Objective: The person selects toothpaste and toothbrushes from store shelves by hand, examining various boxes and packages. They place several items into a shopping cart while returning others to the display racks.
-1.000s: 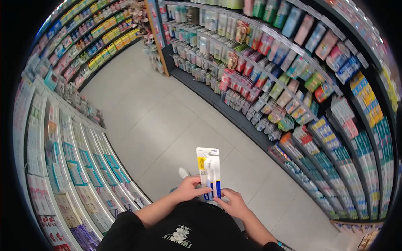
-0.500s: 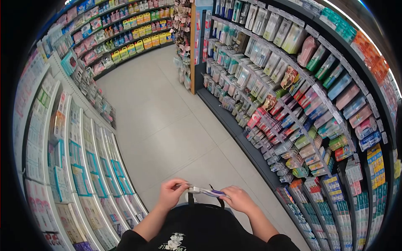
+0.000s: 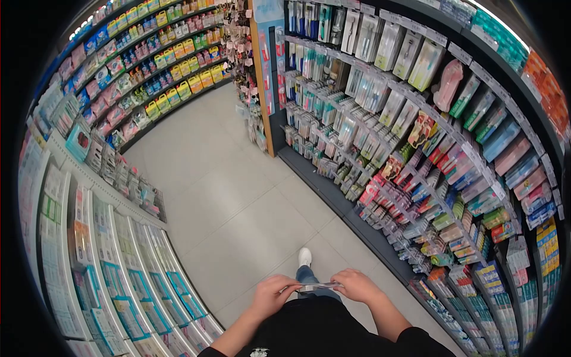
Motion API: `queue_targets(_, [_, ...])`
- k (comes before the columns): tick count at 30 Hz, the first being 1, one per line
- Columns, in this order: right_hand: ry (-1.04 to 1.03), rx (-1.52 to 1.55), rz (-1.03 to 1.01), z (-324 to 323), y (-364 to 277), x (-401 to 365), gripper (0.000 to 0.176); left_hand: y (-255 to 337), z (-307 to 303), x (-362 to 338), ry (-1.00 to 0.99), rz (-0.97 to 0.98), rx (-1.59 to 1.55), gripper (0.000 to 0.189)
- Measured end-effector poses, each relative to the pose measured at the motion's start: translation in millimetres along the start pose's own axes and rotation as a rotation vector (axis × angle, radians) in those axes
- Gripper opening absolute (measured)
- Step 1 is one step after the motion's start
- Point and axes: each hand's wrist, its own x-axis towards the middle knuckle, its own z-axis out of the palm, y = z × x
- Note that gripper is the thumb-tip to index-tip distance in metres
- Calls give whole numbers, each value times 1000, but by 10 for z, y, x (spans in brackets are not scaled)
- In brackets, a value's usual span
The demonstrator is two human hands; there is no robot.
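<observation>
Low in the head view, in front of the black shirt, a small clear package (image 3: 320,285) stretches between both hands. Its left end is pinched in the fingers of my left hand (image 3: 275,294). The thumb and fingers of my right hand (image 3: 355,285) close on its right end. The package lies roughly level and is seen nearly edge-on, so its contents cannot be made out. A dark strap or cord shows just under it.
Shelves of boxed goods (image 3: 110,271) line the left side. A tall rack of hanging packs (image 3: 380,77) runs along the right. Yellow bottles (image 3: 184,90) stand on curved shelves at the back. A white shoe (image 3: 304,257) is on the tiled floor (image 3: 238,196).
The view has shifted, and both hands sit lower and further right in it. The package is now flatter and more edge-on. A white shoe and a blue trouser leg have come into view.
</observation>
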Motion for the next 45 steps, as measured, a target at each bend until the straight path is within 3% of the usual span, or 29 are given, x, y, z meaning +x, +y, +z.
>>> queue_targets(11, [179,132,-135,-1381,792,1538,26,-480,-28,2103,31,50,13,8])
queue_targets(23, [61,151,-297,-1966,1255,2889,20,-1023,-278,2947,130,-192,-83,9])
queue_targets(27, [15,142,-389,-2077,1276,3306,21,-983,-499,3278,123,-74,-51,11])
queue_targets(32, [42,148,-454,-2262,1237,3967,22,-1179,-888,3830,52,124,25,14])
queue_targets(38, [66,125,-506,-2566,1041,4968,21,-1478,-1597,4481,78,193,-16,15])
queue_targets(41, [121,160,-562,-2646,847,5463,22,-1412,-2240,4990,-124,241,61,11])
queue_targets(45, [222,200,-562,-2717,597,6134,24,-1629,-2806,5652,-178,323,145,12])
